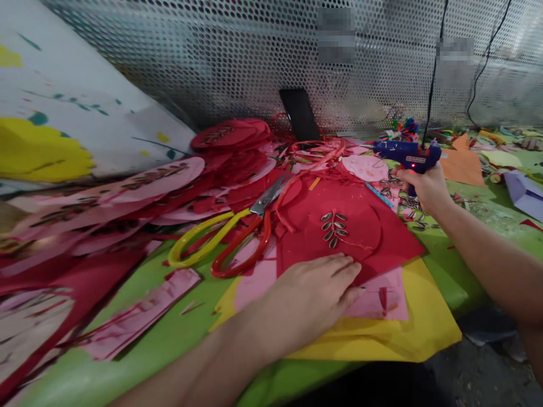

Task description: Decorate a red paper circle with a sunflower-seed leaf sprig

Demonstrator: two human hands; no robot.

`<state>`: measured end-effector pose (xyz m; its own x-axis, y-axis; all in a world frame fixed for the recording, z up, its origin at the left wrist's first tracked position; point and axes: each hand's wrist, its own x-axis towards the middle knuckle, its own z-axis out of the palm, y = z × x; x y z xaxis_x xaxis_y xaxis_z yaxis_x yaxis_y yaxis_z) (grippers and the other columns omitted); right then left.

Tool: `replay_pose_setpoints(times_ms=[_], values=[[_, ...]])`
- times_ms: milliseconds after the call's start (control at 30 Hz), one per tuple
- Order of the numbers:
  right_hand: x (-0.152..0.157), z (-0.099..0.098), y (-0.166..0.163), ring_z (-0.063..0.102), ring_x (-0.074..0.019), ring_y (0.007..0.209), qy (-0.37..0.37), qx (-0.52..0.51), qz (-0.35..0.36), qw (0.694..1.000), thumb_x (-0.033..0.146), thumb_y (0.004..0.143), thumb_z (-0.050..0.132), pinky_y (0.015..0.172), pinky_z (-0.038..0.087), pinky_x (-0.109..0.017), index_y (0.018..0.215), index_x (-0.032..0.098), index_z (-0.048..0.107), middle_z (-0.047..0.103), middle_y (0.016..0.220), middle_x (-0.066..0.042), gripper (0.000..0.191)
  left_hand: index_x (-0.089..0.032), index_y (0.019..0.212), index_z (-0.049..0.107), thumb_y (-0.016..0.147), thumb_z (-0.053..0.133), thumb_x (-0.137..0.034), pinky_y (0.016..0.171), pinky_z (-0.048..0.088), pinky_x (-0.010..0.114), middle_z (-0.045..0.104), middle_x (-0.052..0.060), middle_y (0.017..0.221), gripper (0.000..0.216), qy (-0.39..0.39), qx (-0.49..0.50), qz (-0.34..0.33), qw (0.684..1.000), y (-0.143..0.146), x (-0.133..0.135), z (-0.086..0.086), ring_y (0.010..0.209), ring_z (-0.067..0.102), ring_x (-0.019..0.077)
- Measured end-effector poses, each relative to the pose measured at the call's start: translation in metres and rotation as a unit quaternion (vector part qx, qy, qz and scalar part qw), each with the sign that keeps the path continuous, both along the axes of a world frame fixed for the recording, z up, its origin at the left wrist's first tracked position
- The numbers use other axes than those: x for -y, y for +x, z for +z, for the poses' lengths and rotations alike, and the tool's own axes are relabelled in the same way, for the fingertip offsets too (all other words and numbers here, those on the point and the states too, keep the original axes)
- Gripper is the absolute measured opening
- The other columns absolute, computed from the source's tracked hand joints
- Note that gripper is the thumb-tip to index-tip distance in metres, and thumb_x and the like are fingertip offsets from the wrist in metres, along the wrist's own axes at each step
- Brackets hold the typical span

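Observation:
My right hand (428,186) grips a blue glue gun (407,155) by its handle, with a small red light lit on its side and the nozzle pointing left. Stretched out flat, my left hand (309,291) lies on the lower edge of a red paper sheet (292,243). On a round red paper piece (360,226) there, striped sunflower seeds (333,226) form a leafy sprig along a thin stem. Pink paper (377,294) and a yellow sheet (403,339) lie underneath. More loose seeds (386,192) are scattered below the glue gun.
Scissors (258,212) with yellow and red handles lie open left of the red sheet. Stacked pink and red paper pieces (178,175) fill the left. A black phone (301,116) leans against the perforated metal panel (254,62). An orange paper (462,164) lies at right.

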<state>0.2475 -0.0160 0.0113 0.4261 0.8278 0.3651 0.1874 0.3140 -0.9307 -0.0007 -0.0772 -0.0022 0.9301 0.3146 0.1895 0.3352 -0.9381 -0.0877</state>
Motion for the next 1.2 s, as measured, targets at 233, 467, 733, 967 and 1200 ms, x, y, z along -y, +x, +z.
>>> replay_pose_setpoints(times_ms=[233, 467, 733, 967, 1200], values=[[-0.004, 0.005, 0.013, 0.040, -0.0070, 0.042, 0.052, 0.027, -0.024, 0.998, 0.023, 0.056, 0.062, 0.041, 0.038, -0.026, 0.061, 0.024, 0.049, 0.058, 0.062, 0.002, 0.015, -0.012, 0.108, 0.064, 0.090, 0.042, -0.023, 0.087, 0.052, 0.031, 0.068, 0.008, 0.107, 0.031, -0.007, 0.015, 0.005, 1.000, -0.001, 0.000, -0.002, 0.097, 0.065, 0.0193], [-0.005, 0.009, 0.020, 0.044, -0.0104, 0.045, 0.073, 0.058, -0.054, 0.994, 0.028, 0.061, 0.062, 0.045, 0.039, -0.031, 0.062, 0.025, 0.051, 0.061, 0.068, -0.001, 0.012, -0.014, 0.107, 0.065, 0.089, 0.044, -0.024, 0.088, 0.051, 0.029, 0.069, 0.006, 0.106, 0.029, -0.001, 0.013, 0.014, 1.000, 0.001, 0.000, -0.002, 0.096, 0.065, 0.0176], [0.010, 0.005, -0.004, 0.056, -0.0159, 0.064, 0.090, 0.080, -0.027, 0.992, 0.037, 0.061, 0.064, 0.053, 0.045, -0.032, 0.077, 0.027, 0.048, 0.061, 0.078, -0.002, 0.025, -0.011, 0.103, 0.066, 0.089, 0.042, -0.022, 0.081, 0.054, 0.030, 0.070, 0.006, 0.102, 0.030, 0.012, 0.045, 0.003, 0.999, -0.001, 0.000, 0.000, 0.089, 0.067, 0.0184], [0.009, -0.005, -0.010, 0.058, -0.0186, 0.079, 0.068, 0.081, -0.008, 0.994, 0.035, 0.064, 0.064, 0.066, 0.050, -0.035, 0.081, 0.025, 0.046, 0.060, 0.086, -0.005, 0.027, -0.014, 0.105, 0.066, 0.090, 0.042, -0.023, 0.085, 0.052, 0.027, 0.070, 0.006, 0.104, 0.030, 0.014, 0.026, 0.005, 1.000, -0.001, 0.001, 0.000, 0.092, 0.066, 0.0162], [0.009, -0.010, -0.016, 0.059, -0.0166, 0.063, 0.001, 0.091, -0.004, 0.996, 0.027, 0.069, 0.059, 0.059, 0.052, -0.035, 0.112, 0.025, 0.046, 0.064, 0.088, -0.005, 0.045, -0.013, 0.102, 0.066, 0.089, 0.044, -0.024, 0.082, 0.053, 0.028, 0.070, 0.005, 0.101, 0.028, 0.014, 0.042, 0.006, 0.999, 0.002, 0.000, 0.000, 0.089, 0.067, 0.0172]])
